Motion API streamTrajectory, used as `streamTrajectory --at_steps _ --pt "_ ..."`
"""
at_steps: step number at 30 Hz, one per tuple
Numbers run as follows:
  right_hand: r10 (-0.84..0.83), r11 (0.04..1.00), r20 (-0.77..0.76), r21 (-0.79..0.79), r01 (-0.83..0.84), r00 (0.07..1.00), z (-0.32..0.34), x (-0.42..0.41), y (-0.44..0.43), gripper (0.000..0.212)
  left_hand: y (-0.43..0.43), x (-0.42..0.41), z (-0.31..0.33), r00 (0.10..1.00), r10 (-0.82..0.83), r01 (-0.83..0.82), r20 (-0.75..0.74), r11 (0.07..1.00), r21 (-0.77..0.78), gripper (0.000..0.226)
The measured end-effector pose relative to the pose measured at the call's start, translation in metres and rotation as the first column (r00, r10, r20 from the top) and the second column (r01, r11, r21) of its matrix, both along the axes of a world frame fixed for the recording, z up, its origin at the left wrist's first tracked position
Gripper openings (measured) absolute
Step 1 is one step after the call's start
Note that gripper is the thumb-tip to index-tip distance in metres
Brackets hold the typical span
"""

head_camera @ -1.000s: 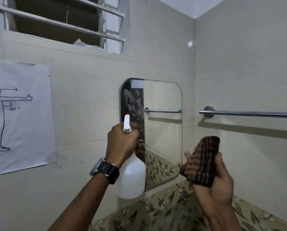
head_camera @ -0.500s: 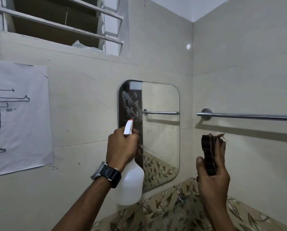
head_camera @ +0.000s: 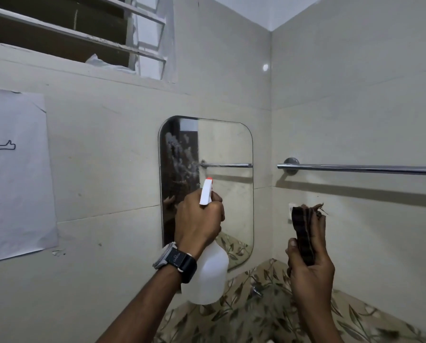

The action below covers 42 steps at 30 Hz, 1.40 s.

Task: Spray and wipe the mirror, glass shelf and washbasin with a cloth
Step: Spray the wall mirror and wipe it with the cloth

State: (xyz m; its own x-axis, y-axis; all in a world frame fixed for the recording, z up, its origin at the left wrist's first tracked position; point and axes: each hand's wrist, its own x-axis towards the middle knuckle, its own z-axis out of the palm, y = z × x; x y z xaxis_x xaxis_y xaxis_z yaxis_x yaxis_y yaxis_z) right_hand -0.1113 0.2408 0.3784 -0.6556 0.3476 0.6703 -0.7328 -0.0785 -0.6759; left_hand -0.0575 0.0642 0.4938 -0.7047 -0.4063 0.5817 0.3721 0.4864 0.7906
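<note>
Head camera view of a tiled bathroom corner, looking forward and slightly up at a wall mirror [head_camera: 205,191] in the middle of the frame. Its long axis runs vertically, and a patch of white spray droplets [head_camera: 179,154] clings to its upper left part; the right half looks dry. Just below centre, the left hand [head_camera: 198,220], with a dark wristwatch [head_camera: 176,261] on the wrist, is clenched around the neck of a white spray bottle [head_camera: 207,273]. The bottle's orange-tipped nozzle [head_camera: 208,179] points up and away at the mirror, which lies directly ahead of this hand. In the lower right of the frame, the right hand [head_camera: 308,266] grips a folded brown striped cloth [head_camera: 303,233], held upright and edge-on, well apart from the glass. The mirror lies up and to the left of that hand, so the left hand is the nearer of the two. A chrome towel rail [head_camera: 360,168] crosses the right wall at mid height. A white paper poster [head_camera: 14,174] with a line drawing hangs at the left edge, and a louvred window [head_camera: 71,28] fills the upper left. Leaf-patterned tiles [head_camera: 269,315] cover the bottom of the frame. Neither glass shelf nor washbasin is visible. Judging from the layout, spraying is under way and wiping has not yet begun
</note>
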Motion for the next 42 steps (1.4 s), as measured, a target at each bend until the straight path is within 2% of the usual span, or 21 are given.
streamTrajectory --at_steps 3,5,8,11,13,16,26,29,33,36,42 --pt "-0.016 1.0 -0.025 -0.003 0.016 1.0 0.001 0.006 0.006 0.073 0.002 -0.003 -0.002 0.999 -0.03 0.029 0.028 0.999 0.038 0.015" --pt "-0.013 1.0 0.01 -0.018 0.013 1.0 0.0 0.007 0.01 0.072 0.002 -0.003 -0.008 0.998 -0.032 0.031 0.049 0.999 0.014 0.015" --pt "-0.018 1.0 0.036 -0.013 0.018 0.999 -0.006 0.002 0.012 0.076 -0.002 -0.001 -0.032 0.989 -0.034 0.038 0.142 0.999 -0.028 0.025" --pt "-0.024 1.0 0.043 0.014 0.023 0.999 -0.013 -0.003 0.01 0.079 -0.011 0.005 -0.066 0.973 0.0 0.003 0.229 1.0 -0.015 0.022" --pt "-0.005 1.0 0.041 0.02 0.004 0.999 -0.014 -0.002 0.004 0.079 -0.018 0.011 -0.087 0.975 0.024 -0.027 0.223 1.0 0.011 0.016" --pt "0.03 0.999 0.038 0.03 -0.031 0.999 -0.015 -0.001 -0.009 0.076 -0.027 0.016 -0.106 0.975 0.089 -0.085 0.202 0.996 -0.03 0.021" --pt "0.116 0.993 0.022 0.01 -0.116 0.993 -0.018 0.013 -0.034 0.074 -0.035 0.029 -0.108 0.973 0.148 -0.143 0.175 0.989 -0.045 0.018" --pt "0.095 0.995 0.038 -0.018 -0.095 0.995 -0.023 0.012 -0.032 0.075 -0.032 0.032 -0.108 0.97 0.087 -0.086 0.227 0.996 -0.013 0.013" --pt "0.071 0.997 0.054 -0.038 -0.069 0.996 -0.022 0.017 -0.028 0.082 -0.022 0.04 -0.105 0.945 -0.104 0.085 0.309 0.994 0.073 0.011" --pt "0.053 0.997 0.058 -0.05 -0.05 0.997 -0.018 0.023 -0.027 0.076 -0.014 0.038 -0.11 0.928 -0.104 0.105 0.358 0.994 0.016 0.025" --pt "0.041 0.998 0.057 -0.056 -0.038 0.998 -0.016 0.022 -0.021 0.071 -0.017 0.031 -0.11 0.951 -0.12 0.091 0.285 0.99 0.111 0.011"
